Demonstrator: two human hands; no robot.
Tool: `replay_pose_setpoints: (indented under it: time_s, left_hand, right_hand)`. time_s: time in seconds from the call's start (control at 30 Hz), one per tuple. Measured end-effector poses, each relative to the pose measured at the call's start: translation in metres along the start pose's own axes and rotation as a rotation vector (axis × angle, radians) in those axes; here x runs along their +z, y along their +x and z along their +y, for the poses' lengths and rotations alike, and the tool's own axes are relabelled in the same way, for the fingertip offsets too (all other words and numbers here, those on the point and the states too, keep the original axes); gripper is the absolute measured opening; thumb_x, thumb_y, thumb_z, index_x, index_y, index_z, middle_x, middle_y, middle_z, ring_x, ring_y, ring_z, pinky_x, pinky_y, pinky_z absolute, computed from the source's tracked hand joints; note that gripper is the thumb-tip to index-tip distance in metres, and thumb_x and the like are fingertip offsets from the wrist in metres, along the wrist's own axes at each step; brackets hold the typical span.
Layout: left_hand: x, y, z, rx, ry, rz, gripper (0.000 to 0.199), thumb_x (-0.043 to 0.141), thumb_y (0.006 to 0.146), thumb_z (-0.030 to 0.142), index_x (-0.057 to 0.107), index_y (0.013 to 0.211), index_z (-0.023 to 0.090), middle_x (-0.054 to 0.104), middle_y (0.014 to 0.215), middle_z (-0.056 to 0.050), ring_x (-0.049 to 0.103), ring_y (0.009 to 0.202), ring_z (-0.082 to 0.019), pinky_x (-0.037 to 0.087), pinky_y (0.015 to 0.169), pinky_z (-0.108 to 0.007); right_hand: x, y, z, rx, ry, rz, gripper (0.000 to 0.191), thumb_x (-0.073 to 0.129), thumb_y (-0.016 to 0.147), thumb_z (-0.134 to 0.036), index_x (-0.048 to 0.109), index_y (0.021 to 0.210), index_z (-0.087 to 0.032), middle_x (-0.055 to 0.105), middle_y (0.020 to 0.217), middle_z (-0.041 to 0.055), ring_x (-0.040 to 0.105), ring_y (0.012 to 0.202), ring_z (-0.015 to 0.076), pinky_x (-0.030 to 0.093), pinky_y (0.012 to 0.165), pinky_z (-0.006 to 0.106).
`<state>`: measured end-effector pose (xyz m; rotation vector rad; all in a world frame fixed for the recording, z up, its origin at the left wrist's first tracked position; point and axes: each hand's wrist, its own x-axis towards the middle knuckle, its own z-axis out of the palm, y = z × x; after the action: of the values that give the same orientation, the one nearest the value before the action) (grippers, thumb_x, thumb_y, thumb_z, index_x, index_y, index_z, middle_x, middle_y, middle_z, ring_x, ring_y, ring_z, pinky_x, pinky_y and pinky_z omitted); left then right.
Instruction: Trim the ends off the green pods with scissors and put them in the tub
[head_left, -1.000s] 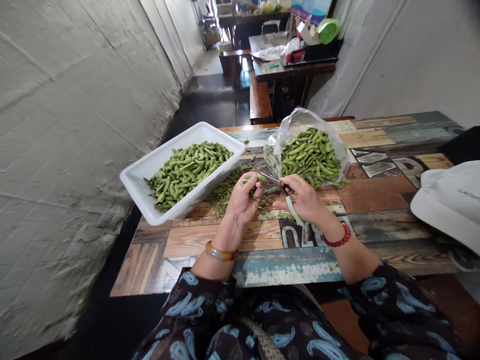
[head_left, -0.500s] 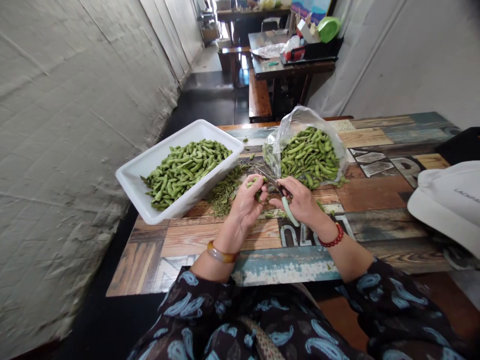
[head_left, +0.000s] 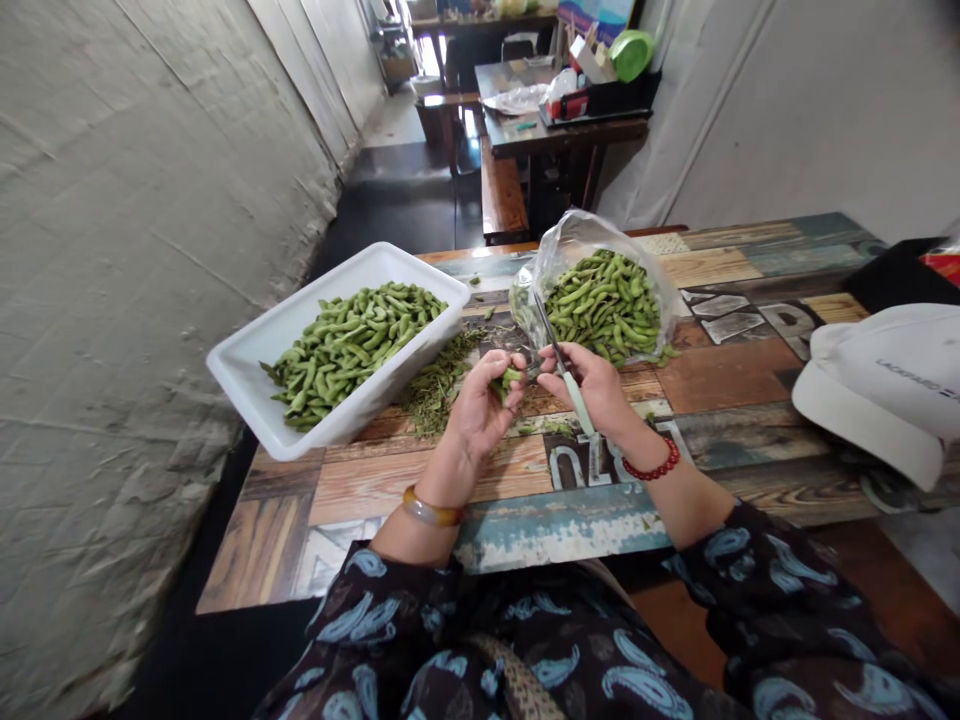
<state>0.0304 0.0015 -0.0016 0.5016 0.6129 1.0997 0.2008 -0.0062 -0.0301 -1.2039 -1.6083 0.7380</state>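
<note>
My left hand (head_left: 484, 405) is closed around a few green edamame pods (head_left: 508, 379), partly hidden by the fingers. Gripped in my right hand (head_left: 592, 390) is a pair of scissors (head_left: 576, 402) with pale green handles, its blades pointing up and away, a little apart from the pods. Beyond the right hand, a clear plastic bag (head_left: 574, 232) lies with its mouth toward me, holding many pods (head_left: 607, 305). To the left stands a white plastic tub (head_left: 259, 398) with a heap of pods (head_left: 352, 345). Green trimmings (head_left: 439, 385) lie between the tub and my left hand.
The patchwork wood-print table (head_left: 420, 480) carries everything. On its right side rests a white cap (head_left: 874, 385) beside a black object (head_left: 900, 275). A rough white wall (head_left: 135, 250) runs along the left. Farther back is another table (head_left: 517, 85) with a bench (head_left: 501, 190).
The scissors have moved away from the pods in my left hand, and their blades now point more upward. My hands have drawn slightly apart. The whole view has shifted a little.
</note>
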Motion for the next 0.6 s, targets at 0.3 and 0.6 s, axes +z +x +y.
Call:
replay_pose_setpoints:
  time_s: [0.3, 0.6]
  left_hand:
    - [0.011, -0.010, -0.004, 0.055, 0.389, -0.057, 0.022, 0.064, 0.064, 0.016, 0.057, 0.085, 0.019, 0.060, 0.088, 0.001, 0.052, 0.063, -0.006, 0.038, 0.047, -0.014]
    - [0.013, -0.010, -0.007, 0.110, 0.515, -0.036, 0.026, 0.063, 0.064, 0.014, 0.059, 0.089, 0.019, 0.062, 0.093, 0.000, 0.050, 0.058, -0.005, 0.036, 0.047, -0.016]
  right_hand:
    - [0.006, -0.003, -0.012, 0.100, 0.231, -0.036, 0.024, 0.066, 0.080, -0.033, 0.063, 0.099, -0.019, 0.064, 0.085, 0.0004, 0.060, 0.069, 0.0122, 0.052, 0.064, 0.025]
    - [0.011, -0.002, -0.010, 0.111, 0.220, -0.004, 0.028, 0.064, 0.076, -0.030, 0.063, 0.102, -0.019, 0.068, 0.089, 0.0022, 0.062, 0.073, 0.0140, 0.052, 0.071, 0.027]
